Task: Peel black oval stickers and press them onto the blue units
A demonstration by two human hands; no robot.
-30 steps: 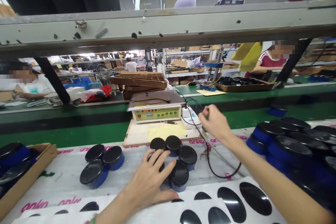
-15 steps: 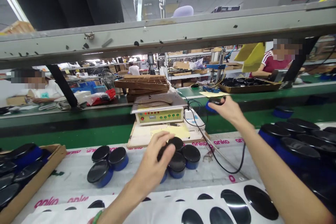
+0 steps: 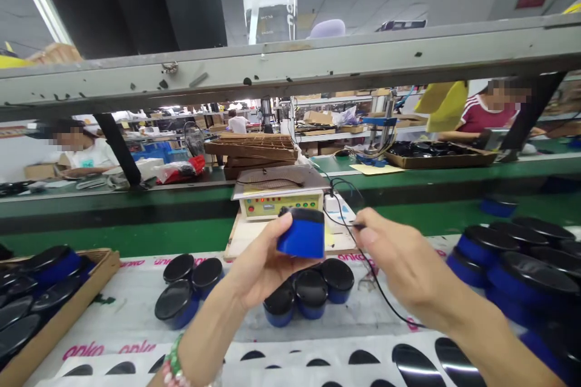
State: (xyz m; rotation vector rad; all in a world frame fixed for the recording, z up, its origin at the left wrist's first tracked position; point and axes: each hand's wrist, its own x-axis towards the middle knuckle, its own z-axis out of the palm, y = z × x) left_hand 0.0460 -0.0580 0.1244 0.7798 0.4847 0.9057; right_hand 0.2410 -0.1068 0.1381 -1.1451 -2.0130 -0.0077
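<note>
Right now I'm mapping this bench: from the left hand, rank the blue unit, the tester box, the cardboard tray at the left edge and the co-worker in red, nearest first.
1. Blue unit, held in the left hand.
2. Tester box, just behind.
3. Cardboard tray, far left.
4. Co-worker in red, far right, across the belt.

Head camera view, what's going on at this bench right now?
A person at a factory bench holds a small blue unit with a black top up in the left hand. The right hand pinches the end of a black cable close beside it; whether the cable touches the unit cannot be told. Below, more blue units stand clustered on the white bench cover, with a beige tester box behind. Other people work across the green conveyor.
</note>
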